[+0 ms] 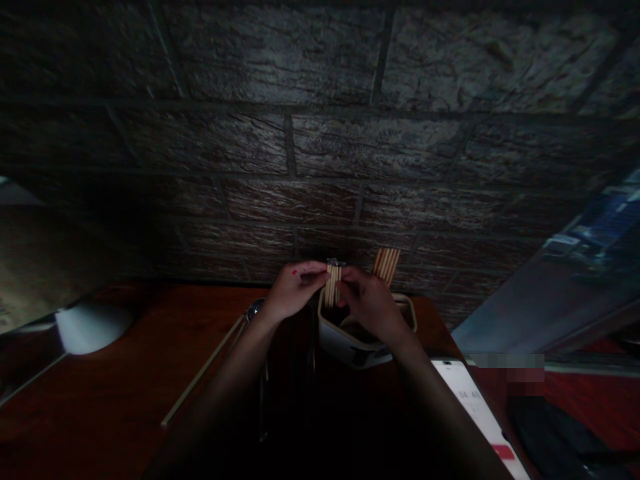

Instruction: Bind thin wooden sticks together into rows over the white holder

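My left hand (293,292) and my right hand (374,305) pinch a small bundle of chopsticks (333,287) between their fingertips. The bundle stands upright at the left rim of a pale rectangular container (345,347), with something shiny at its top end. Whether its lower end rests inside the container is too dark to tell. A second group of chopsticks (386,265) leans up out of the container behind my right hand. Beside my left forearm, a shiny metal spoon or ladle head (255,309) and a loose chopstick (203,371) lie on the table.
The wooden table (125,373) meets a dark brick-pattern wall (300,147). A lit phone (473,407) lies by the right edge, under my right forearm's side. A white cone-shaped object (90,328) and a tan bag-like shape (45,267) are at left.
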A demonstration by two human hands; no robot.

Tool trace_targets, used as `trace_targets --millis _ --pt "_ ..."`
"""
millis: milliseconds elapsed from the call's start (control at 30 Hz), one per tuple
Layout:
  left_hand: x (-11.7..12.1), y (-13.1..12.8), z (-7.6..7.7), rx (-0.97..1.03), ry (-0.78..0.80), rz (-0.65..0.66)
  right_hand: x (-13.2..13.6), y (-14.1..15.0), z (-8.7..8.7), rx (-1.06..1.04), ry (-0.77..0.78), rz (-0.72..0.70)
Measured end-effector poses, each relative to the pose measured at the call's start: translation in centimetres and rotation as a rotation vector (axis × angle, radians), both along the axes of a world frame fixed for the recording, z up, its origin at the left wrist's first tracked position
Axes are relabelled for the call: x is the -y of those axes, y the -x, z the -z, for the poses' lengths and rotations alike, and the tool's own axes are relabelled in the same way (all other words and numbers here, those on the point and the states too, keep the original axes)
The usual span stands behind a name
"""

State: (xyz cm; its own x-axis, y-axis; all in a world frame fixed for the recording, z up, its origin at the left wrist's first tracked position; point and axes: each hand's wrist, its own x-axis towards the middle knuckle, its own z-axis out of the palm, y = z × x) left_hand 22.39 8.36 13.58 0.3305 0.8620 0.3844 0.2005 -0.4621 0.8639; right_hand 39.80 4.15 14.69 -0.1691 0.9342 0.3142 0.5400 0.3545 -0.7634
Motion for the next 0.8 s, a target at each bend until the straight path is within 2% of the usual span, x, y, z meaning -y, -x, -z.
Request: trace_targets --millis 233,433,600,800 --pt "0.2 0.0 -0.2 -0.002 0.011 0.013 -0.1 0.2 0.2 0.01 -0.014 0.015" --pt "-0.2 -0.2 0.5 0.028 -0.01 0.049 -0.3 0.1 0.5 0.0 -0.007 0.018" --pt "-0.5 -0.3 0.9 0.064 -0.04 -0.003 -0.1 0.1 0.2 -0.016 0.005 0.02" --pt "-0.3 -0.4 0.6 0.031 -0.041 -0.025 0.3 0.2 -0.4 0.003 0.048 0.036"
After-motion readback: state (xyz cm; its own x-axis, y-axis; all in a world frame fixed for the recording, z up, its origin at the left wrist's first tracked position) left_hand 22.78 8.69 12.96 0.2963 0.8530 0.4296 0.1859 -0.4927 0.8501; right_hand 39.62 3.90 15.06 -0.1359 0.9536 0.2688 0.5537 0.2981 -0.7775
